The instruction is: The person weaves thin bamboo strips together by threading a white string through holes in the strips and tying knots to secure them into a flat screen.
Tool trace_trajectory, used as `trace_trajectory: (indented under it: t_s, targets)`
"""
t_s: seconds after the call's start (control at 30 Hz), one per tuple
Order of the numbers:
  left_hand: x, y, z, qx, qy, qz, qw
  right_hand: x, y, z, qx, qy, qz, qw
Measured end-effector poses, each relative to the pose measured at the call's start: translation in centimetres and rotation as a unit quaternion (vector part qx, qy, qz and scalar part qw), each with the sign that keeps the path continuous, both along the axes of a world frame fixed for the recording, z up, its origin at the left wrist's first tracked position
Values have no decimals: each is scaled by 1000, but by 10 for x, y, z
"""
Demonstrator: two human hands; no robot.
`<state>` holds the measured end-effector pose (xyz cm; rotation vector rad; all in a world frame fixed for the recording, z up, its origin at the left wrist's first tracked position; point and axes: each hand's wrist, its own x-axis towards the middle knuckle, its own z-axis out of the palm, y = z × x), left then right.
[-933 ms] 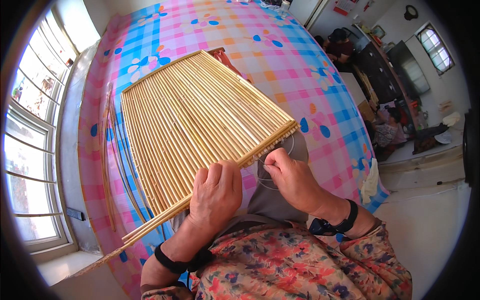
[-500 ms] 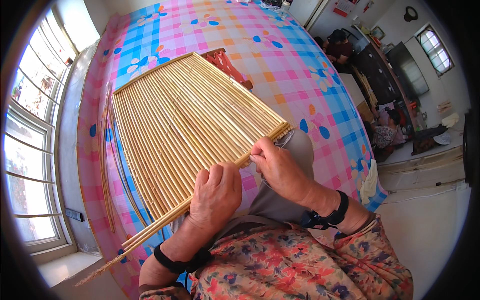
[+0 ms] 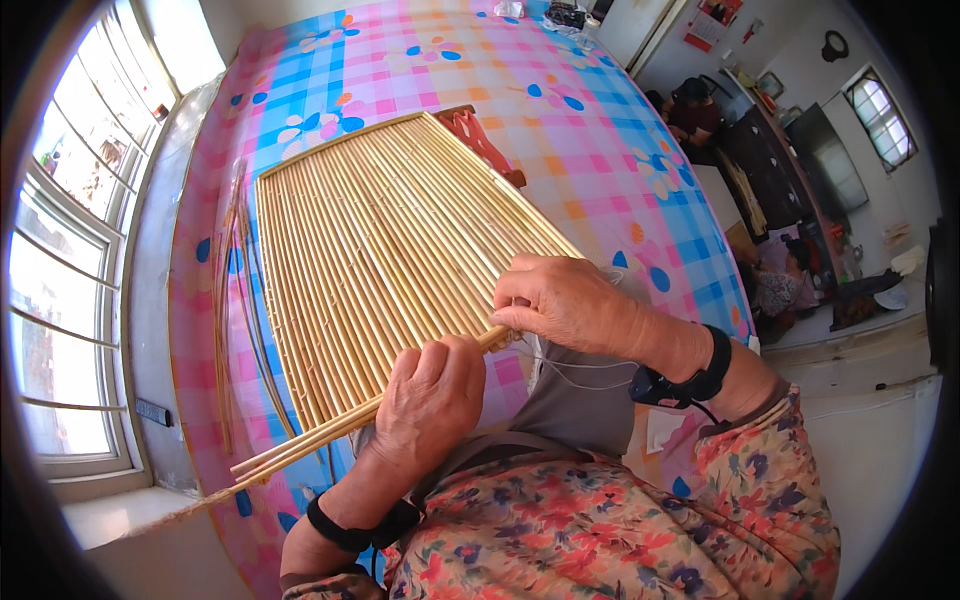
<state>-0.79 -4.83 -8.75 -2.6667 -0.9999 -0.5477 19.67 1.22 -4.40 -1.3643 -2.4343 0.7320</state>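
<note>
Two strands of thread (image 3: 575, 363) now trail below the stick mat (image 3: 370, 260) over our lap (image 3: 570, 415); we clench its near edge with the left hand (image 3: 432, 395), the right hand (image 3: 570, 305) shifted on top, pinch hidden, seemingly steadying.

My stalk mat (image 3: 370, 260) is all straw-yellow stripes, and the thread (image 3: 590, 364) is just whitish. The sheet (image 3: 560, 130) is pink, blue and orange check with blue-petalled flowers, lol. My shirt (image 3: 600, 510) is tan with red and purple florals, trousers (image 3: 580, 415) grey-brown, wristbands (image 3: 719, 362) solid black.
</note>
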Motion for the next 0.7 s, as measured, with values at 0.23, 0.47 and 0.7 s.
trace_trajectory:
  t_s: [0.23, 0.47, 0.7]
  targets:
    - [-25, -7, 7, -24, 13, -31, 999, -21, 18, -8, -233, -20, 78, 969]
    - [-41, -5, 6, 8, 40, -71, 997, -33, 71, -25, -246, 261, -127, 925]
    - [-56, -10, 3, -15, 4, -13, 1000, 54, 149, 39, -216, 643, -158, 717]
